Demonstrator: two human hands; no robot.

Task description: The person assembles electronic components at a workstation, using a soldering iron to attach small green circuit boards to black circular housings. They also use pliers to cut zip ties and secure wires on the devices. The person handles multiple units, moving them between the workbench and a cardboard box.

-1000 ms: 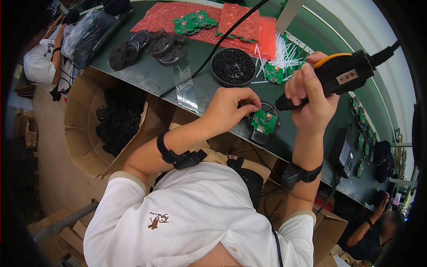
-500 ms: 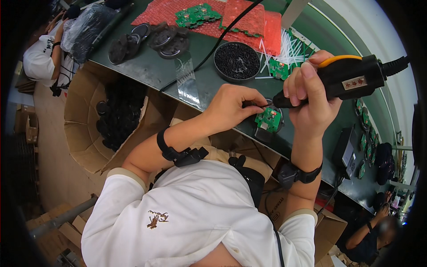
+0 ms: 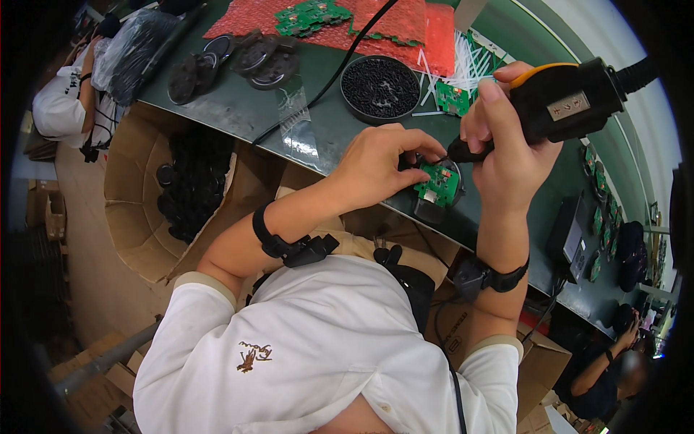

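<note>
An electric screwdriver [image 3: 535,116], black with a yellow lever, is gripped in my right hand [image 3: 510,145]. Its tip points left and down at the upper edge of a green circuit board [image 3: 438,189]. That board sits on a dark round part [image 3: 429,211] near the table's front edge. My left hand [image 3: 379,160] bends over the board's left side, thumb against it and index finger close to the screwdriver tip. Whether a screw lies between those fingers is hidden.
Behind my hands stands a round dish [image 3: 380,88] of small black pieces. White strips [image 3: 473,61], red bubble wrap [image 3: 325,40] and dark round parts [image 3: 266,61] lie farther back. A cardboard box [image 3: 130,192] of black parts stands left. A cable [image 3: 340,83] crosses the table.
The screwdriver tip has moved slightly lower toward the board. My left fingers have spread from a pinch at the tip, and the thumb now rests on the board.
</note>
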